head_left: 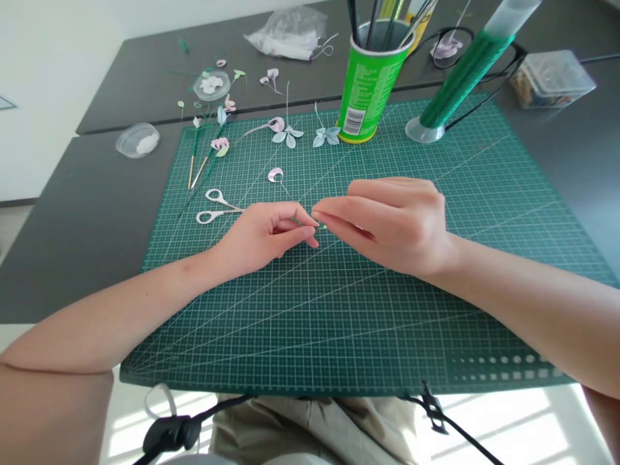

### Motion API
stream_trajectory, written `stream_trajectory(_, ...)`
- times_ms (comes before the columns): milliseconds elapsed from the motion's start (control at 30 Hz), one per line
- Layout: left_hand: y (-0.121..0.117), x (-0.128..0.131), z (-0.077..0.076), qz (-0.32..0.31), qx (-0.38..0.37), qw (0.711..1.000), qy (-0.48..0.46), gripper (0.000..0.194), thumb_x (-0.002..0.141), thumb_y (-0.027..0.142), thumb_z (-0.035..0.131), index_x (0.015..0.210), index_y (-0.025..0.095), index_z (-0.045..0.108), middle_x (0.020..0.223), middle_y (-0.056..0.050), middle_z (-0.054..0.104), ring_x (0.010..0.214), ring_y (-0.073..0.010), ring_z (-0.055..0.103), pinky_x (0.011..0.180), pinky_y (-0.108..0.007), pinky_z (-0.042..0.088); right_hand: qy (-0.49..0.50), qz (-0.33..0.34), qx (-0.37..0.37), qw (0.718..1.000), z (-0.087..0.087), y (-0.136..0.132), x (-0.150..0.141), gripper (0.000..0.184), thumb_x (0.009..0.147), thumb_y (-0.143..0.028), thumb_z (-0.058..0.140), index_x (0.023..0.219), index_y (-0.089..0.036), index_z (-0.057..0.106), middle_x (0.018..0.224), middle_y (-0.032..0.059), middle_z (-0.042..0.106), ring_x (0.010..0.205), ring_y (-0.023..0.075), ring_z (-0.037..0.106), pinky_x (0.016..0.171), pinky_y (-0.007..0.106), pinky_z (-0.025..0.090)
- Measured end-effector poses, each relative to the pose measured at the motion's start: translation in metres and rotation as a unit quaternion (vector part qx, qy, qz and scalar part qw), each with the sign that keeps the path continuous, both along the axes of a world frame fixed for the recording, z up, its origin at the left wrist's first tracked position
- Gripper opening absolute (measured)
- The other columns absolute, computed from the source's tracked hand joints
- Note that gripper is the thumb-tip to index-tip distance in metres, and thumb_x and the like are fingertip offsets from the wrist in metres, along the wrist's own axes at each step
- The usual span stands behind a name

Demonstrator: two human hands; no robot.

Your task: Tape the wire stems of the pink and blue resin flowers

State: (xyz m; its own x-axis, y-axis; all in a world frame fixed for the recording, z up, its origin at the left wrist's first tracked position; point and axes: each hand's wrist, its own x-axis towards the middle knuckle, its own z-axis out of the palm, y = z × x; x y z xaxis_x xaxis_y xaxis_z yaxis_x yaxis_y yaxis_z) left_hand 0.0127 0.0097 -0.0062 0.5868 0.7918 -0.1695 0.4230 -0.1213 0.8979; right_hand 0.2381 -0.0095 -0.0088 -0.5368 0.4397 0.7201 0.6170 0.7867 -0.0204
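Observation:
Above the green cutting mat point(349, 336), my left hand point(264, 236) and my right hand point(397, 219) meet fingertip to fingertip. Both are closed in a pinch. A tiny green and pale bit point(322, 227) shows between the fingertips; it is too small to name. Just beyond my left hand, a pale pink wire-stemmed petal point(272, 177) lies on the mat. White-handled scissors point(225, 210) lie left of that hand, their blades partly hidden behind it. Two light blue flowers point(289, 137) with wire stems rest farther back.
A green can point(371, 90) holding several thin tools stands at the mat's back edge. Right of it are a clear tube with green contents point(465, 81) and a plastic box point(552, 81). Small dishes point(130, 143), flowers on sticks point(220, 145) and a plastic bag point(290, 32) lie back left.

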Motion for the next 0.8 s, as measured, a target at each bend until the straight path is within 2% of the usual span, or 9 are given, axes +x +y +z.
stream_trajectory(67, -0.001, 0.000, -0.001, -0.016, 0.004, 1.000, -0.002, 0.015, 0.098, 0.027, 0.065, 0.091, 0.018, 0.075, 0.063, 0.001, 0.074, 0.042, -0.0074, 0.043, 0.042, -0.020, 0.032, 0.024, -0.009, -0.093, 0.995, 0.002, 0.000, -0.001, 0.034, 0.108, -0.025, 0.060, 0.077, -0.022, 0.072, 0.060, -0.0026, 0.049, 0.055, 0.0109, 0.041, 0.052, 0.029, 0.032)
stream_trajectory(133, -0.001, -0.001, -0.003, -0.027, 0.008, 0.999, -0.016, 0.013, 0.097, 0.028, 0.066, 0.094, 0.019, 0.074, 0.073, -0.001, 0.080, 0.042, -0.0072, 0.046, 0.042, -0.021, 0.035, 0.079, -0.008, -0.218, 0.973, 0.006, -0.001, -0.003, 0.031, 0.106, -0.029, 0.063, 0.079, -0.023, 0.075, 0.059, -0.0021, 0.049, 0.055, 0.0121, 0.042, 0.054, 0.031, 0.033)
stream_trajectory(233, 0.000, -0.002, -0.005, -0.032, 0.010, 0.999, -0.038, 0.011, 0.096, 0.029, 0.068, 0.096, 0.019, 0.073, 0.085, -0.004, 0.085, 0.045, -0.0084, 0.053, 0.045, -0.022, 0.043, 0.176, -0.002, -0.364, 0.915, 0.013, -0.001, -0.006, 0.022, 0.099, -0.027, 0.072, 0.077, -0.025, 0.076, 0.055, -0.0031, 0.046, 0.053, 0.0120, 0.035, 0.054, 0.033, 0.031)
stream_trajectory(333, 0.000, -0.003, -0.006, -0.036, 0.012, 0.998, -0.043, 0.009, 0.095, 0.029, 0.069, 0.095, 0.020, 0.072, 0.087, -0.004, 0.086, 0.046, -0.0094, 0.058, 0.046, -0.022, 0.045, 0.236, -0.001, -0.451, 0.861, 0.016, 0.002, -0.007, 0.021, 0.095, -0.023, 0.076, 0.074, -0.024, 0.074, 0.053, -0.0044, 0.040, 0.052, 0.0112, 0.030, 0.053, 0.033, 0.028)
stream_trajectory(433, 0.000, -0.004, -0.006, -0.040, 0.015, 0.998, -0.036, 0.009, 0.096, 0.028, 0.069, 0.094, 0.020, 0.072, 0.087, -0.004, 0.087, 0.045, -0.0091, 0.058, 0.046, -0.022, 0.045, 0.268, 0.012, -0.492, 0.828, 0.016, 0.007, -0.007, 0.021, 0.093, -0.019, 0.077, 0.073, -0.023, 0.073, 0.052, -0.0057, 0.038, 0.052, 0.0100, 0.028, 0.053, 0.032, 0.026)
stream_trajectory(567, -0.001, -0.004, -0.005, -0.050, 0.048, 0.997, -0.024, 0.010, 0.098, 0.029, 0.068, 0.093, 0.020, 0.069, 0.086, -0.004, 0.087, 0.048, -0.0099, 0.061, 0.048, -0.022, 0.042, 0.282, 0.008, -0.529, 0.801, 0.014, 0.012, -0.006, 0.020, 0.093, -0.021, 0.078, 0.074, -0.023, 0.074, 0.052, -0.0052, 0.039, 0.053, 0.0102, 0.029, 0.053, 0.032, 0.026)
stream_trajectory(733, -0.003, -0.005, -0.003, -0.064, 0.079, 0.995, -0.017, 0.011, 0.099, 0.029, 0.067, 0.093, 0.020, 0.066, 0.087, -0.003, 0.087, 0.044, -0.0078, 0.054, 0.048, -0.022, 0.039, 0.291, 0.016, -0.543, 0.787, 0.010, 0.015, -0.005, 0.020, 0.092, -0.029, 0.082, 0.075, -0.023, 0.075, 0.054, -0.0036, 0.043, 0.054, 0.0110, 0.032, 0.051, 0.031, 0.025)
stream_trajectory(800, -0.003, -0.006, -0.003, -0.067, 0.081, 0.994, -0.021, 0.011, 0.099, 0.028, 0.067, 0.093, 0.020, 0.066, 0.087, -0.003, 0.087, 0.045, -0.0083, 0.057, 0.047, -0.022, 0.038, 0.295, 0.019, -0.546, 0.784, 0.008, 0.016, -0.004, 0.020, 0.091, -0.031, 0.084, 0.074, -0.023, 0.075, 0.054, -0.0034, 0.044, 0.054, 0.0110, 0.032, 0.050, 0.031, 0.024)
